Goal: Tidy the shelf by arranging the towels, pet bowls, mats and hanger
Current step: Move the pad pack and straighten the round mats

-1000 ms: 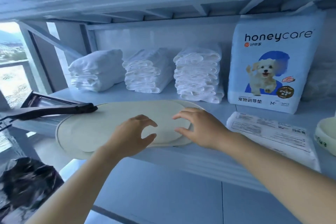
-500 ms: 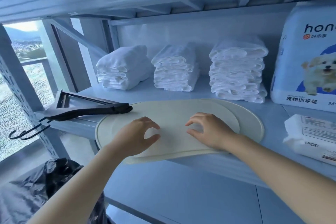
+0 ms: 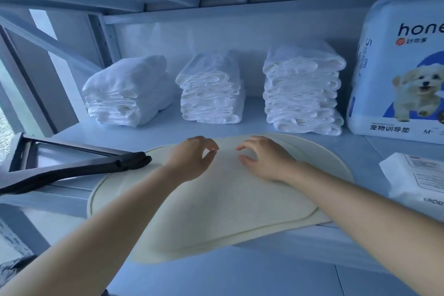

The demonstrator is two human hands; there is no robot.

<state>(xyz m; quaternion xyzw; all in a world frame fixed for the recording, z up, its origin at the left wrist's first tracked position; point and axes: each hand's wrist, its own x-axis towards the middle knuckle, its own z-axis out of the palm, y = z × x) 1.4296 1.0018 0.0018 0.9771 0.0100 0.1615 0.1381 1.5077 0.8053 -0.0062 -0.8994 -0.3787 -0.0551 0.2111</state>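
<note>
Two cream oval mats (image 3: 216,211) lie stacked on the shelf, and their front part hangs over the shelf's edge. My left hand (image 3: 192,158) and my right hand (image 3: 262,158) are side by side over the far middle of the top mat, fingers loosely curled, fingertips at its surface, holding nothing. A black hanger (image 3: 72,173) lies to the left with its end touching the mat's rim. Three stacks of folded white towels stand along the back: left (image 3: 127,94), middle (image 3: 211,94), right (image 3: 302,94). No pet bowl is in view.
A tall pack of pet training pads (image 3: 403,74) stands at the back right. In front of it lies a flat white packet (image 3: 418,175). A dark framed panel (image 3: 60,151) sits under the hanger. A black bag (image 3: 14,269) lies low on the left.
Both hands have slid further back along the top mat and come closer together. The view has moved closer to the shelf and leftward; the bowl at the right has left the frame.
</note>
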